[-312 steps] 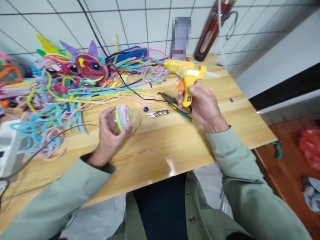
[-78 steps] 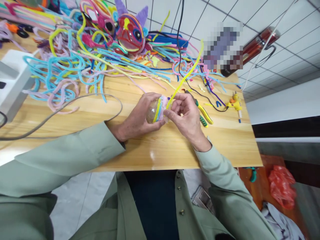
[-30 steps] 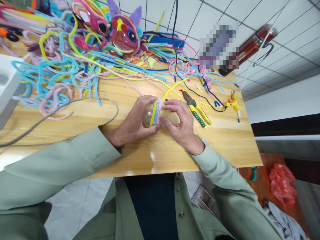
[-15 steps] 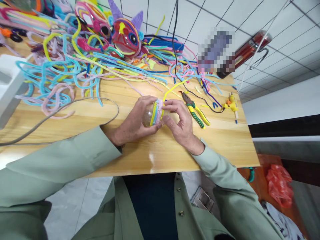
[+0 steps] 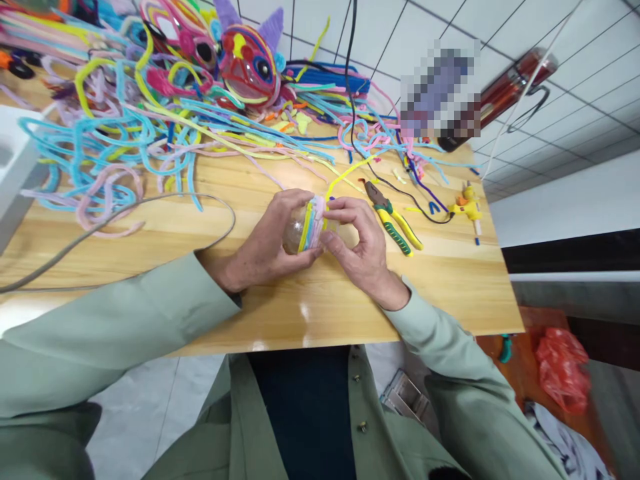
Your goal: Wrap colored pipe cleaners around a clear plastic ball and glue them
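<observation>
My left hand (image 5: 273,237) is wrapped round a clear plastic ball (image 5: 293,230), fingers over its top and thumb under it. Bands of yellow, light blue and pale purple pipe cleaner (image 5: 314,225) circle the ball. At its right side my right hand (image 5: 363,243) is closed, with fingertips and thumb pressing the yellow pipe cleaner (image 5: 345,176) against the edge of the bands. That pipe cleaner's loose end sticks up and away to the right. The ball's right part is partly hidden by my right fingers.
Pliers (image 5: 393,217) and a yellow glue gun (image 5: 467,207) with a black cord lie on the right. Loose pipe cleaners (image 5: 107,150) cover the back left, beside a decorated red ball figure (image 5: 250,67). A grey cable (image 5: 95,227) crosses the left; a red flask (image 5: 505,97) stands behind.
The view has shifted slightly. Both hands keep nearly the same hold on the ball, and the right thumb has moved slightly at the bands' edge.
</observation>
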`<state>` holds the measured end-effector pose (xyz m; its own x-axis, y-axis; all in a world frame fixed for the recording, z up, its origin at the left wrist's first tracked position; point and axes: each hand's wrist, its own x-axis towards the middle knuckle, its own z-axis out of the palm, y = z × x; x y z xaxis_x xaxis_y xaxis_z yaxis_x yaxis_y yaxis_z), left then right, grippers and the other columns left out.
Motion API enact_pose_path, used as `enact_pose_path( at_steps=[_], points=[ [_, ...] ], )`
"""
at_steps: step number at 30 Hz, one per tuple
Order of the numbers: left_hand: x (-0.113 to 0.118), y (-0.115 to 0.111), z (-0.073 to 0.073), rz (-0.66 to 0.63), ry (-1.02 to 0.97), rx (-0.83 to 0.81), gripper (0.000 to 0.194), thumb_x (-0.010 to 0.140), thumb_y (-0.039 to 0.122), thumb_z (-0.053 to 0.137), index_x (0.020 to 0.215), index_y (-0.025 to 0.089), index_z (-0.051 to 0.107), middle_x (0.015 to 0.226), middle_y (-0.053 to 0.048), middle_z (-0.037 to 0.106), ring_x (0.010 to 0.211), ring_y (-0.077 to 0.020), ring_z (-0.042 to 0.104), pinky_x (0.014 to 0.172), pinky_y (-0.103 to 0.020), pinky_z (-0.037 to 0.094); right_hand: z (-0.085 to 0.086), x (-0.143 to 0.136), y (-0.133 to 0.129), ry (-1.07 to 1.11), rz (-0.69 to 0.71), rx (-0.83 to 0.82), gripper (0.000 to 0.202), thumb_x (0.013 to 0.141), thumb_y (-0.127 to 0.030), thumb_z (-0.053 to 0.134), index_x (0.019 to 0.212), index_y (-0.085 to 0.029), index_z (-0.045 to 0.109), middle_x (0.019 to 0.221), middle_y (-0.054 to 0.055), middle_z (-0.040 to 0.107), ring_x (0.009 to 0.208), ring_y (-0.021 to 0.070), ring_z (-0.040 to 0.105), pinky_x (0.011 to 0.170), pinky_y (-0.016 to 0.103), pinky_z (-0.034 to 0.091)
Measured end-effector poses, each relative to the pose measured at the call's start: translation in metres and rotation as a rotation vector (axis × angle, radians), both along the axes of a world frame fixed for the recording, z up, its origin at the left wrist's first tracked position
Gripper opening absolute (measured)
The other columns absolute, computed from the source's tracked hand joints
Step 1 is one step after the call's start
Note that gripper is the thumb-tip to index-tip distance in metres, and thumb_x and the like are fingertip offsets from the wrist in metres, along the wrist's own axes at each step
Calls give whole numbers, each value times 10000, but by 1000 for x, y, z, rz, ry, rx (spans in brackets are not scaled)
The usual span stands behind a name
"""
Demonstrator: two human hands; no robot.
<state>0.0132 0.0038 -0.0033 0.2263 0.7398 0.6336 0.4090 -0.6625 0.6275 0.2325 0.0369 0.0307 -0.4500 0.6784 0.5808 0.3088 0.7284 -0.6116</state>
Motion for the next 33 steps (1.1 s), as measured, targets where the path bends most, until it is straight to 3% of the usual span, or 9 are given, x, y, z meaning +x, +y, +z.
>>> enact_pose_path(
  at_steps=[7, 14, 19, 33],
  points=[
    [-1, 1, -2, 1, 8, 2, 721, 987, 422, 810, 1585, 263, 439, 1505, -167, 578, 1438, -351, 590, 1233, -563, 529, -1, 2, 1, -14, 28, -7, 252, 1093, -476, 651, 1238, -288, 734, 1300, 93, 754, 1238, 279, 713, 1077, 534, 597],
    [-1, 2, -4, 15, 17, 18, 701, 1008, 425, 774, 1594, 261, 427, 1508, -172, 576, 1445, -351, 586, 1244, -568, 527, -5, 0, 3, 2, 32, 82, 277, 1040, -435, 754, 1267, -282, 709, 1301, 103, 745, 1236, 281, 712, 1071, 529, 599],
    [-1, 2, -3, 10, 18, 8, 722, 991, 421, 814, 1586, 256, 440, 1506, -173, 577, 1440, -347, 589, 1231, -559, 534, -2, 1, 3, 4, 56, 32, 256, 1084, -467, 668, 1249, -278, 721, 1297, 103, 742, 1245, 281, 710, 1076, 535, 597],
    [-1, 1, -2, 5, 30, 11, 718, 1000, 436, 802, 1587, 262, 427, 1503, -170, 574, 1437, -346, 585, 1221, -571, 529, -4, 0, 1, 3, 29, 3, 220, 1063, -424, 694, 1233, -284, 699, 1308, 95, 738, 1242, 281, 699, 1039, 515, 600]
  ],
)
